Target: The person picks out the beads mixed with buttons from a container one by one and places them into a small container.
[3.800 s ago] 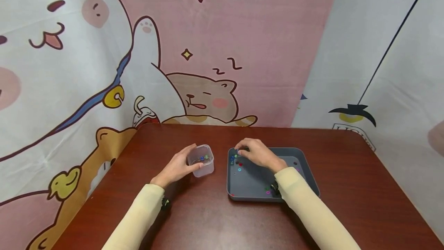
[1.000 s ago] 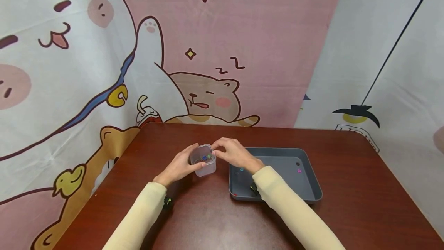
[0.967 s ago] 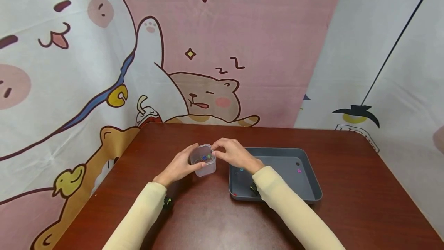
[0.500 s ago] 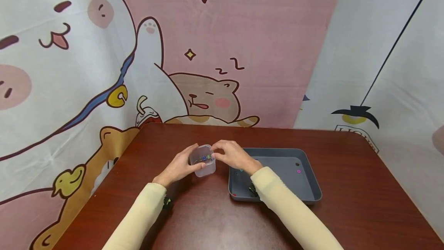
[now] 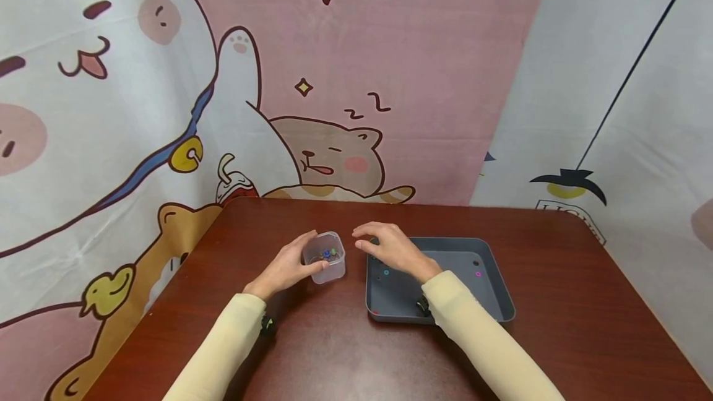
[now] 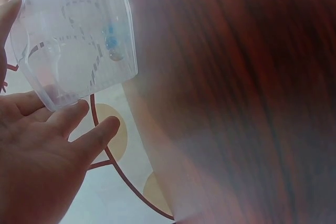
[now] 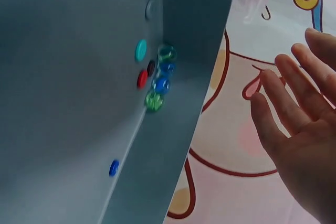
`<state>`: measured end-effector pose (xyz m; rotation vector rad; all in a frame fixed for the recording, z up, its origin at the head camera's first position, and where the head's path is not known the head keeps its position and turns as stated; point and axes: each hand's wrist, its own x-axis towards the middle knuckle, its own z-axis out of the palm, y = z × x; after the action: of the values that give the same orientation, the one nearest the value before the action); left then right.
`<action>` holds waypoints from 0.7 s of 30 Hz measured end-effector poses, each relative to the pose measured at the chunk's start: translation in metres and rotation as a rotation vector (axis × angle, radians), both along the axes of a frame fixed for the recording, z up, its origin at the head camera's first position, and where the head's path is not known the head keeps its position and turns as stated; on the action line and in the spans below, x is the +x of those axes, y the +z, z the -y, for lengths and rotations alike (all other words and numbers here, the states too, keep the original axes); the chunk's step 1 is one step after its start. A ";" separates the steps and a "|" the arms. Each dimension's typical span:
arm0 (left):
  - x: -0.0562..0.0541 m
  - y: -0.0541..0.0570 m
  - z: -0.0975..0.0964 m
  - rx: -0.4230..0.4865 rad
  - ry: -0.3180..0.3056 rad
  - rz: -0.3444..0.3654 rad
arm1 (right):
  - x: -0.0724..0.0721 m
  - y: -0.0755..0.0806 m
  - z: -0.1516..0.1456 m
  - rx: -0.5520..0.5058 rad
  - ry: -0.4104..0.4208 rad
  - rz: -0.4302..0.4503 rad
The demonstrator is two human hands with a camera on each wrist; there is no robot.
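My left hand (image 5: 283, 270) holds a clear plastic box (image 5: 329, 273) between thumb and fingers, its mouth tilted up. A few blue and green glass marbles (image 5: 327, 254) lie inside; the left wrist view shows the marbles (image 6: 111, 40) blurred through the wall. To the right, my right hand (image 5: 397, 250) hovers above the left rim of a grey tray (image 5: 401, 296), fingers spread and holding nothing. In the right wrist view, several blue and green marbles (image 7: 161, 84) line up along the tray's wall, partly hidden by the hand in the head view.
Small flat coloured pieces lie scattered in the tray: a cyan one (image 7: 140, 50), a red one (image 7: 142, 78), a blue one (image 7: 114, 168) and a pink ring (image 5: 478, 274). The brown table (image 5: 312, 351) meets a printed cloth (image 5: 434, 79) at the back.
My right hand went from the tray to the box, where its fingertips were at the rim with a small item. It has since moved back right over the tray, fingers apart. The left hand stays put.
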<state>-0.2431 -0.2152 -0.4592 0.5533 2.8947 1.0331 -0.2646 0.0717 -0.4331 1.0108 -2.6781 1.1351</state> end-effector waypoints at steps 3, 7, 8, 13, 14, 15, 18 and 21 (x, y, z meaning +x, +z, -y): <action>0.002 0.001 0.001 0.002 0.004 0.009 | 0.001 0.001 -0.009 -0.022 -0.013 0.010; 0.004 0.001 0.002 0.010 0.009 0.009 | 0.000 0.002 -0.019 -0.039 -0.028 0.006; 0.004 0.001 0.002 0.015 0.009 0.008 | -0.001 0.002 -0.022 -0.041 -0.029 0.003; 0.003 0.000 0.002 0.014 0.008 0.005 | -0.003 -0.001 -0.035 -0.013 -0.035 0.011; 0.002 -0.001 0.001 0.015 0.008 0.005 | -0.003 -0.002 -0.037 -0.005 -0.037 0.020; 0.002 -0.001 0.001 0.012 0.006 0.002 | -0.003 -0.004 -0.039 0.009 -0.038 0.022; 0.002 -0.001 0.001 0.009 0.001 -0.005 | -0.004 -0.007 -0.045 0.036 -0.044 0.055; 0.001 -0.001 0.000 0.004 -0.002 -0.006 | -0.004 -0.011 -0.050 0.061 -0.042 0.085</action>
<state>-0.2423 -0.2149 -0.4606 0.5600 2.8972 1.0395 -0.2686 0.1215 -0.4437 0.9297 -2.8022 1.1204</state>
